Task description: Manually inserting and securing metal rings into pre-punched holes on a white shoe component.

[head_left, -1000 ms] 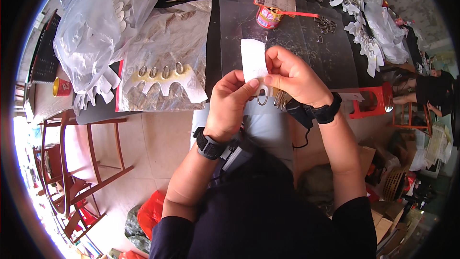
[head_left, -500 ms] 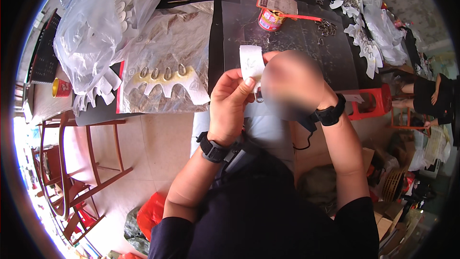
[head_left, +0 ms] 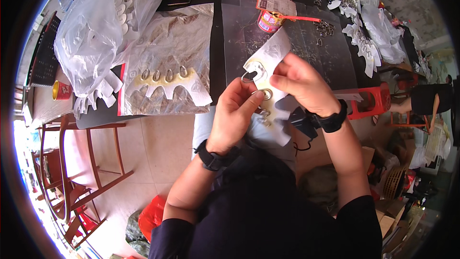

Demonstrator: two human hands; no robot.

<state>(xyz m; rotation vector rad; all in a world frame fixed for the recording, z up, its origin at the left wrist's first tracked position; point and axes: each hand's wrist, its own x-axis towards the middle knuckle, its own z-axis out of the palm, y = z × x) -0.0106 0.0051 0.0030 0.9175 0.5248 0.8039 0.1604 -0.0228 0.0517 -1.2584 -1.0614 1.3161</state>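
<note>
Between my hands hangs a white scalloped strip (head_left: 277,50) with oval metal rings and yellowish smears along it. My left hand (head_left: 230,115) pinches the strip's near edge, its thumb tip against one metal ring (head_left: 266,95). Another ring (head_left: 247,75) sticks out from the edge just above those fingers. My right hand (head_left: 309,88) grips the strip's right side between thumb and fingers. Farther left, a similar strip (head_left: 177,88) with several rings lies flat on a clear plastic sheet (head_left: 167,33).
Beyond the strip stands a small open tin (head_left: 269,22), a cardboard piece (head_left: 277,2) and a red stick (head_left: 302,18) on top. Loose rings (head_left: 326,29) lie to its right. A bulging plastic bag (head_left: 91,33) sits left; a red stool (head_left: 369,103) is at right.
The strip has turned and spread out, so its rings and scalloped edge now show. My right hand has shifted to its side; my left hand stays near the same place.
</note>
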